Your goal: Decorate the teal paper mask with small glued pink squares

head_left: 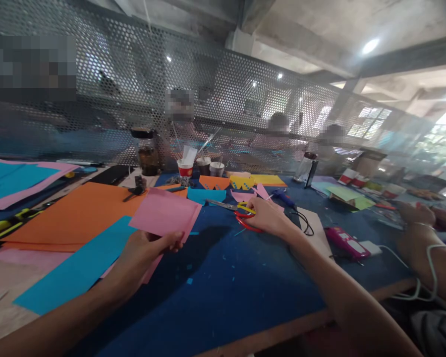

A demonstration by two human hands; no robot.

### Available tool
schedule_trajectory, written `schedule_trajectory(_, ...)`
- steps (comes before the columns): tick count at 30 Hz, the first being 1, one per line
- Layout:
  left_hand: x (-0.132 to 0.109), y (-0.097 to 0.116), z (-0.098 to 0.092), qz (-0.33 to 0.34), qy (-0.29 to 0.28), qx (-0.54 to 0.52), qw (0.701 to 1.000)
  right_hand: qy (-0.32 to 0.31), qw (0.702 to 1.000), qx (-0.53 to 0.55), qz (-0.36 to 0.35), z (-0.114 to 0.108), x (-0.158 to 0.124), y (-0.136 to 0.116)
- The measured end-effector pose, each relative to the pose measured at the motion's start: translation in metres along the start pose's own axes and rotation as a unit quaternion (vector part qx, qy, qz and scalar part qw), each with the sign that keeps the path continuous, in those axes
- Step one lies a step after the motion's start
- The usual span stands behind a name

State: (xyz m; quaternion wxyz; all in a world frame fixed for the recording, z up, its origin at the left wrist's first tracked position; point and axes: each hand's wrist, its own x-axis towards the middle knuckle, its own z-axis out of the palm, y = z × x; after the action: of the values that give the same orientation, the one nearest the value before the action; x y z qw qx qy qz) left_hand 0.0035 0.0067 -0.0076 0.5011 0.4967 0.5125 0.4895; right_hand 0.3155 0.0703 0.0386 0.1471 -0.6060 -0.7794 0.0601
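My left hand (148, 250) pinches a pink sheet of paper (166, 213) by its near edge and holds it just above the blue table mat (223, 287). My right hand (265, 216) reaches further out and closes around the red and yellow handles of a pair of scissors (233, 207) whose blades lie on the mat pointing left. Small blue paper scraps are scattered on the mat between my arms.
Orange (78, 210), blue (78, 267) and pink sheets lie at left. Cut paper shapes, paper cups (185, 167) and a dark jar (147, 153) stand at the back by a perforated metal screen. A pink device (347, 242) with cables and another person's hands (416, 215) are at right.
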Motion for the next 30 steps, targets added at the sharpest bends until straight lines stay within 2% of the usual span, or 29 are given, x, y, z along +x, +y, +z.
schedule_trajectory(2, -0.001, 0.001, 0.003, -0.004, 0.002, -0.004, 1.000, -0.011, 0.999, 0.043, 0.006, -0.005, -0.005, -0.006)
schedule_trajectory(5, -0.004, 0.003, 0.008, 0.000, -0.006, -0.028, 1.000, -0.059, 0.986, 0.153, -0.021, -0.004, -0.016, -0.030)
schedule_trajectory(7, -0.007, 0.004, 0.010, -0.002, -0.014, -0.046, 0.999, -0.093, 0.923, 0.372, -0.030, 0.002, -0.023, -0.051)
schedule_trajectory(8, -0.008, 0.005, 0.011, -0.008, -0.020, -0.051, 0.998, -0.086, 0.897, 0.433, -0.025, 0.005, -0.025, -0.061)
schedule_trajectory(9, -0.009, 0.006, 0.011, -0.016, -0.027, -0.051, 0.998, -0.072, 0.884, 0.462, -0.020, 0.009, -0.026, -0.070)
schedule_trajectory(12, -0.012, 0.010, 0.010, -0.035, -0.051, -0.043, 0.997, -0.021, 0.868, 0.496, -0.015, 0.017, -0.025, -0.085)
schedule_trajectory(15, -0.013, 0.013, 0.010, -0.033, -0.067, -0.030, 0.997, 0.041, 0.857, 0.513, -0.025, 0.020, -0.019, -0.086)
schedule_trajectory(17, -0.013, 0.015, 0.010, -0.029, -0.069, -0.024, 0.997, 0.056, 0.855, 0.515, -0.033, 0.020, -0.016, -0.083)
schedule_trajectory(23, -0.009, 0.016, 0.010, -0.012, -0.078, -0.019, 0.997, 0.015, 0.860, 0.509, -0.031, 0.019, -0.018, -0.083)
schedule_trajectory(27, -0.002, 0.007, 0.006, -0.017, -0.072, -0.045, 0.996, -0.008, 0.846, 0.533, -0.032, 0.020, -0.022, -0.086)
schedule_trajectory(30, 0.002, -0.001, 0.003, -0.013, -0.068, -0.049, 0.996, -0.019, 0.849, 0.527, -0.033, 0.023, -0.025, -0.085)
